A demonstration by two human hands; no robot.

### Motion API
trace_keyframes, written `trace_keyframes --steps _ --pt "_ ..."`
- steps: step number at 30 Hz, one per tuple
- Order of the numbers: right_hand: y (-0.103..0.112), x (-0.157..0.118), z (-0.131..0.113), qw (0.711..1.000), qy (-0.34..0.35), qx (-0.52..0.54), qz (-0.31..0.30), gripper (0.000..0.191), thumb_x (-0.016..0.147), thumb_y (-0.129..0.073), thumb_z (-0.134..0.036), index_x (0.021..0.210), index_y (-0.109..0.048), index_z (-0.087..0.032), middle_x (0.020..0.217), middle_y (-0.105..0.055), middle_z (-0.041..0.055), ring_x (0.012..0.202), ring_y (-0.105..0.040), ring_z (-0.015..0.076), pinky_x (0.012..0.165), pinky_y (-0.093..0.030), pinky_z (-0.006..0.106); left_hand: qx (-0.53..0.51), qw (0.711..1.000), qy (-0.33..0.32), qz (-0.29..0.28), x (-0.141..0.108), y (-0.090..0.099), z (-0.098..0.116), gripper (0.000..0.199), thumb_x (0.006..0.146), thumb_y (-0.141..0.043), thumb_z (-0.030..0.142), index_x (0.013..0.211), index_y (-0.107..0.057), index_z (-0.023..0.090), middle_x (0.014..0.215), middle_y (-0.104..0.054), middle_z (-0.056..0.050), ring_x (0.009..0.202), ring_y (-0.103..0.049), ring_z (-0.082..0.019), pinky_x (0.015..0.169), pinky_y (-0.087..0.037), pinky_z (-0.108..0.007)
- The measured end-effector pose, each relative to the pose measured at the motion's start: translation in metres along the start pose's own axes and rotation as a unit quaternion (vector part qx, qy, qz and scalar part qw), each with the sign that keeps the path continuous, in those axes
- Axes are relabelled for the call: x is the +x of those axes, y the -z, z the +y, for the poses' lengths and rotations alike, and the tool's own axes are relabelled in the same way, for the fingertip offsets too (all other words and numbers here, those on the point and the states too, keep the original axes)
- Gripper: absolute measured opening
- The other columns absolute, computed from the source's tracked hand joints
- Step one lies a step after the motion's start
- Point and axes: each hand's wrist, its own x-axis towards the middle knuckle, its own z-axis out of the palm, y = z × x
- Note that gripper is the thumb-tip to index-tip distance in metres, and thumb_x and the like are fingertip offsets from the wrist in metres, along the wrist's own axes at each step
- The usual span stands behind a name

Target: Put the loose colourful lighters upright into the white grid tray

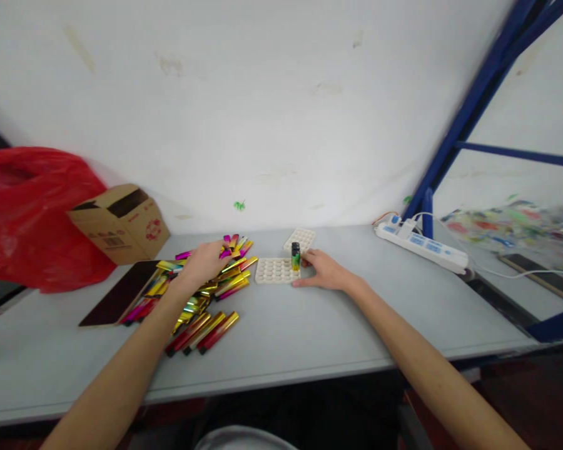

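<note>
Shiny tubes point(213, 332) in gold, red and magenta with dark ends lie in a loose heap at the left. My left hand point(205, 261) reaches over the heap, its fingertips down among the tubes; whether one is gripped is hidden. A cream tray with rows of round hollows point(274, 270) lies right of the heap. Dark-topped, green-and-yellow tubes point(295, 257) stand upright at its right end. My right hand point(323, 270) is beside them, thumb and fingers apart, with the thumb at the tray's front right corner and the fingertips close to the upright tubes.
Behind lies a second cream tray point(304, 236). A cardboard box point(124, 225) and a red plastic bag point(32, 219) stand at the left, near a dark flat panel point(117, 297). To the right are a white power strip point(422, 247), cables and a blue metal frame point(464, 112).
</note>
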Motion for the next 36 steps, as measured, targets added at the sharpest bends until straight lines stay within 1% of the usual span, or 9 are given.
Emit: trace_keyframes --steps 4,7,9,13,16,18,26,31,36 --pt "0.001 0.000 0.000 1.000 -0.001 0.005 -0.004 0.059 0.076 -0.081 -0.064 0.103 -0.066 -0.014 0.098 -0.065 0.0099 0.086 -0.058 0.0235 0.078 -0.046 0.033 -0.083 0.995 -0.003 0.050 -0.003 0.006 0.005 0.025 0.081 -0.067 0.046 0.081 -0.071 0.021 0.064 -0.066 -0.004 0.068 -0.064 -0.025 0.061 -0.042 -0.029" --pt "0.001 -0.001 0.000 1.000 -0.004 0.006 -0.005 0.058 0.076 -0.080 -0.064 0.103 -0.065 -0.014 0.097 -0.065 0.0094 0.085 -0.058 0.0229 0.077 -0.046 0.033 -0.233 0.971 -0.006 0.053 -0.008 0.010 0.016 0.034 0.086 -0.063 0.054 0.078 -0.063 0.021 0.057 -0.059 0.000 0.055 -0.058 -0.019 0.054 -0.040 -0.026" --pt "0.001 -0.001 0.000 1.000 -0.004 0.007 -0.004 0.059 0.076 -0.080 -0.063 0.105 -0.065 -0.014 0.097 -0.065 0.0091 0.085 -0.058 0.0228 0.077 -0.046 0.033 -0.381 0.924 -0.011 0.025 -0.013 0.008 0.026 0.035 0.088 -0.061 0.057 0.086 -0.057 0.022 0.059 -0.057 0.003 0.047 -0.051 -0.013 0.048 -0.037 -0.023" --pt "0.001 -0.002 0.000 1.000 0.000 0.008 -0.003 0.057 0.077 -0.080 -0.062 0.104 -0.065 -0.014 0.097 -0.065 0.0091 0.086 -0.058 0.0233 0.079 -0.046 0.034 -0.618 0.782 0.029 -0.078 -0.021 0.003 0.047 0.036 0.089 -0.062 0.057 0.091 -0.048 0.024 0.063 -0.046 0.008 0.039 -0.028 -0.005 0.038 -0.019 -0.016" --pt "0.001 -0.002 0.001 1.000 0.000 0.015 -0.007 0.056 0.078 -0.079 -0.063 0.102 -0.064 -0.014 0.097 -0.064 0.0089 0.086 -0.058 0.0232 0.079 -0.046 0.034 -0.701 0.691 0.057 -0.169 -0.025 0.001 0.056 0.039 0.093 -0.051 0.059 0.085 -0.052 0.020 0.058 -0.034 0.008 0.042 -0.025 -0.007 0.039 -0.020 -0.016" --pt "0.001 -0.002 0.000 1.000 0.000 0.019 -0.008 0.055 0.078 -0.079 -0.062 0.102 -0.064 -0.014 0.096 -0.064 0.0088 0.086 -0.058 0.0229 0.079 -0.046 0.034 -0.725 0.655 0.063 -0.205 -0.027 -0.001 0.059 0.046 0.094 -0.043 0.060 0.073 -0.050 0.019 0.056 -0.030 0.006 0.044 -0.027 -0.008 0.040 -0.025 -0.017" --pt "0.003 -0.003 -0.003 1.000 -0.006 0.024 -0.008 0.055 0.078 -0.080 -0.061 0.104 -0.064 -0.015 0.097 -0.064 0.0089 0.086 -0.057 0.0231 0.079 -0.047 0.034 -0.704 0.661 0.070 -0.252 -0.031 -0.013 0.069 0.048 0.092 -0.042 0.056 0.060 -0.037 0.021 0.052 -0.023 0.007 0.042 -0.018 -0.007 0.038 -0.017 -0.018" --pt "0.005 -0.004 -0.005 1.000 -0.003 0.025 -0.005 0.054 0.079 -0.079 -0.061 0.104 -0.064 -0.015 0.096 -0.064 0.0083 0.087 -0.058 0.0239 0.081 -0.046 0.035 -0.690 0.685 0.077 -0.222 -0.039 -0.013 0.075 0.045 0.094 -0.042 0.051 0.061 -0.037 0.020 0.053 -0.023 0.008 0.042 -0.017 -0.007 0.040 -0.017 -0.017" --pt "0.002 -0.004 -0.006 1.000 -0.003 0.023 0.003 0.054 0.078 -0.080 -0.063 0.100 -0.064 -0.016 0.093 -0.064 0.0069 0.085 -0.058 0.0233 0.079 -0.044 0.034 -0.696 0.686 0.078 -0.199 -0.041 -0.011 0.076 0.045 0.093 -0.042 0.052 0.062 -0.037 0.020 0.053 -0.023 0.008 0.041 -0.018 -0.006 0.041 -0.018 -0.017"
